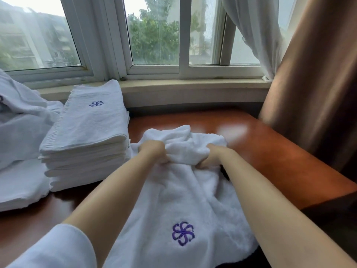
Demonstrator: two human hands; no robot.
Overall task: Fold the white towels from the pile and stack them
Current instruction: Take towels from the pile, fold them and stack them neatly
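white towel (179,200), near edge cut off, bunched in left hand (154,151) and right hand (212,154), fingertips buried.

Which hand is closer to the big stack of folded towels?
Left. The left hand grips the towel just right of the stack of folded towels; the right hand grips it farther right.

So the towel (183,206) lay on the table (270,151) right in front of the person, left hand (152,151) and right hand (211,155) both on its far part. The folded stack (87,136) sat just left of it, touching. The unfolded pile (19,120) was further left, with the window (154,35) behind everything and the curtain (313,84) off right.
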